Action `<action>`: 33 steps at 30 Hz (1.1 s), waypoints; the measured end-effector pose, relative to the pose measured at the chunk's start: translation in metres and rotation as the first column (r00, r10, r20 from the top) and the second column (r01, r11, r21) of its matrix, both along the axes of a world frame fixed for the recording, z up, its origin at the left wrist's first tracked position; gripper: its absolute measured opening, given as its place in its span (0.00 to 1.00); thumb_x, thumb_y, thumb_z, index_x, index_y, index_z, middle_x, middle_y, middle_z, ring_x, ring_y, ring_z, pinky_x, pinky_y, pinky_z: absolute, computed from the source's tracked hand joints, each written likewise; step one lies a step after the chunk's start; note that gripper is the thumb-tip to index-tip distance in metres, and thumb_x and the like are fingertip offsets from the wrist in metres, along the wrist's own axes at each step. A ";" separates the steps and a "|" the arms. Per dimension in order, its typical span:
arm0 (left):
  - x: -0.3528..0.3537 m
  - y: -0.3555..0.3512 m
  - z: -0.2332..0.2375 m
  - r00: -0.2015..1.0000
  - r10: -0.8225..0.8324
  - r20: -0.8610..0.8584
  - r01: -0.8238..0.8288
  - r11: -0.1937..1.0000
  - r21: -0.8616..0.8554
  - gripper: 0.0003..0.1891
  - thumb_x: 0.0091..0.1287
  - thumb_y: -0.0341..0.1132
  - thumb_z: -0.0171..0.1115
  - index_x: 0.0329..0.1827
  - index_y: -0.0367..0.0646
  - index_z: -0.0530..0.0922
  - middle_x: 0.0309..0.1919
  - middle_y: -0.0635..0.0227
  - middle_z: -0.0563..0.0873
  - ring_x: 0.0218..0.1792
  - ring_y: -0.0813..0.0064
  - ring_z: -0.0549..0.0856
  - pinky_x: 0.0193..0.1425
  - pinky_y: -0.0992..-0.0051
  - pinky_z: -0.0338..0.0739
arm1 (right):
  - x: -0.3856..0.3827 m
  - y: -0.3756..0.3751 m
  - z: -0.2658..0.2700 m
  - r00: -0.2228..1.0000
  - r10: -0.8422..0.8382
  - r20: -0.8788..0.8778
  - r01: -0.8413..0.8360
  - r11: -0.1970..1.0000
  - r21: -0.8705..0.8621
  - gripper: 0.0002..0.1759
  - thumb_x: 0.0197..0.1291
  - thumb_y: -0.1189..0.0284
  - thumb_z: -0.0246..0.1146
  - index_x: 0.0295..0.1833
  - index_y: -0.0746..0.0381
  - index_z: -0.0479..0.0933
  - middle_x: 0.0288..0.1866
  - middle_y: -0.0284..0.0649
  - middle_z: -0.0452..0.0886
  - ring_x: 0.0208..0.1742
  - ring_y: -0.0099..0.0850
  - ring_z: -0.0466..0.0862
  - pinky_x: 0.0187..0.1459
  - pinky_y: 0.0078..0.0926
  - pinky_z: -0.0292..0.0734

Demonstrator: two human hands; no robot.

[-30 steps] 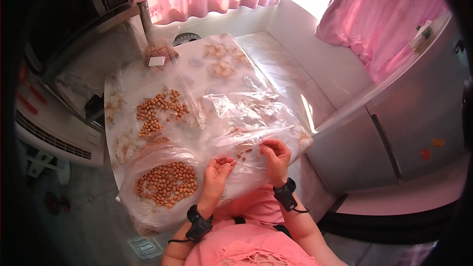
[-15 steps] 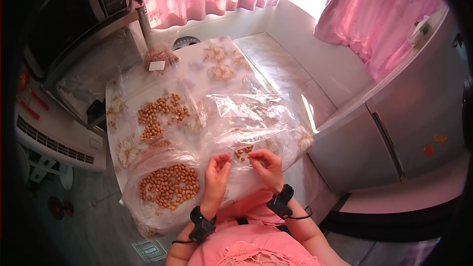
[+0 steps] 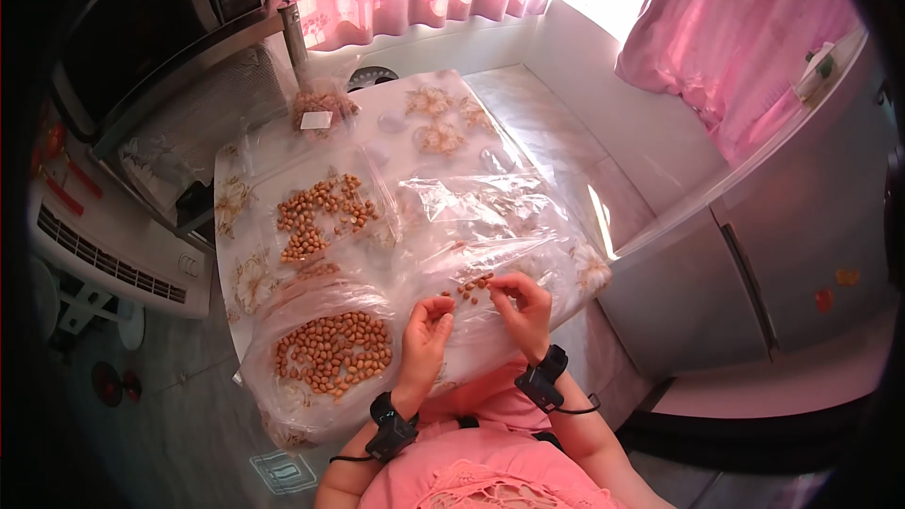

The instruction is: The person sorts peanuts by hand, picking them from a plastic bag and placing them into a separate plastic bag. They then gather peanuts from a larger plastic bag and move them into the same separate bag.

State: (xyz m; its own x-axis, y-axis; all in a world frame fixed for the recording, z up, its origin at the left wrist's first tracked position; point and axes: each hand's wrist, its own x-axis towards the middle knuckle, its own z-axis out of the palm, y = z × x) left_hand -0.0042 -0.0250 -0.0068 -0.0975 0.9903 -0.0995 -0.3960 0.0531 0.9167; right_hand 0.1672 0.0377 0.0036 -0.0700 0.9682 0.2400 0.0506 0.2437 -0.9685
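Observation:
A small group of brown peanuts [image 3: 468,293] lies on clear plastic film [image 3: 471,250] between my hands. My right hand [image 3: 526,316] reaches to the right edge of this group, thumb and index finger pinched together; whatever is between the tips is too small to make out. On the other side, my left hand [image 3: 424,347] has its fingers curled and the thumb close against them, a loose peanut lying just past the fingertips. What it may hold is hidden. Left of it, an open plastic bag [image 3: 259,358] contains many peanuts [image 3: 335,349].
Another spread of peanuts [image 3: 320,212] lies on plastic farther back on the flowered table [image 3: 391,146]. A labelled bag of nuts [image 3: 323,108] stands at the far edge. A microwave [image 3: 141,28] is at left, a grey refrigerator [image 3: 811,245] at right.
The whole view has shifted slightly to the right. My right fingertips have moved a little up and away from my left hand, and the small peanut group looks more spread out.

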 end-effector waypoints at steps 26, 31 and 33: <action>-0.011 0.008 0.005 0.992 -0.116 -0.049 0.112 0.990 -0.084 0.24 0.78 0.30 0.59 0.74 0.35 0.65 0.41 0.73 0.80 0.40 0.87 0.77 0.46 0.84 0.72 | -0.013 -0.008 -0.002 0.852 -0.201 0.484 0.028 0.940 0.340 0.14 0.49 0.79 0.76 0.43 0.61 0.86 0.49 0.42 0.80 0.53 0.40 0.80 0.54 0.34 0.79; -0.015 0.014 0.003 0.966 -0.239 -0.099 0.223 0.963 -0.152 0.30 0.77 0.31 0.61 0.78 0.34 0.62 0.42 0.74 0.80 0.41 0.87 0.77 0.45 0.86 0.72 | -0.013 -0.007 -0.004 0.854 -0.206 0.477 0.030 0.936 0.351 0.13 0.49 0.79 0.75 0.42 0.62 0.86 0.49 0.42 0.80 0.53 0.40 0.80 0.53 0.34 0.80; -0.014 0.015 0.006 0.952 -0.254 -0.173 0.224 0.959 -0.175 0.30 0.76 0.31 0.63 0.77 0.34 0.63 0.43 0.75 0.80 0.42 0.88 0.77 0.46 0.86 0.73 | -0.012 -0.007 -0.005 0.855 -0.205 0.477 0.028 0.936 0.351 0.12 0.49 0.79 0.75 0.42 0.62 0.86 0.49 0.42 0.80 0.53 0.40 0.80 0.52 0.34 0.80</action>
State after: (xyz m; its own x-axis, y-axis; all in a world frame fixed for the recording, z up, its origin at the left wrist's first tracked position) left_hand -0.0178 -0.0104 -0.0006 0.1078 0.9614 -0.2531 -0.1718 0.2688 0.9478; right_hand 0.1551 0.0304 -0.0009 -0.1569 0.8516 0.5002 0.5524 0.4955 -0.6703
